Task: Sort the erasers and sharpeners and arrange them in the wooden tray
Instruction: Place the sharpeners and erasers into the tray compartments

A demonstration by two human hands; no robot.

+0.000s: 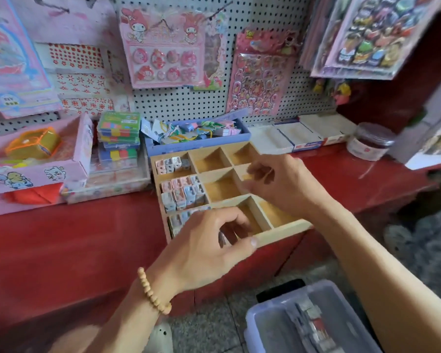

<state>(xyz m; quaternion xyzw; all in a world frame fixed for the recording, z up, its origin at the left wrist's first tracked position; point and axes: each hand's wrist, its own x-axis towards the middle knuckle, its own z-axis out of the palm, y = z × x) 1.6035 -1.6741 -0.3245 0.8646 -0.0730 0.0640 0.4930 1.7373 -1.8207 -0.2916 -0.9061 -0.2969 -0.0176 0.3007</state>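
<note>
The wooden tray (285, 231) sits on the red shelf and has nine compartments. Small pink, blue and grey sharpeners fill its left column, in the back-left compartment (172, 164) and the middle-left one (182, 192). My left hand (204, 248) hovers over the front-left and front-middle compartments with curled fingers, and its thumb tip is at the front rim. It hides whatever is under it. My right hand (278, 184) is over the middle-right compartment, fingers loosely curled, with nothing seen in them.
A blue box (199, 145) of loose small items stands behind the tray, with pink boxes (36, 171) and stacked colour sets (119, 133) to the left. White boxes (298, 138) and a jar (369, 141) are on the right. A clear lidded bin (278, 324) lies below on the floor.
</note>
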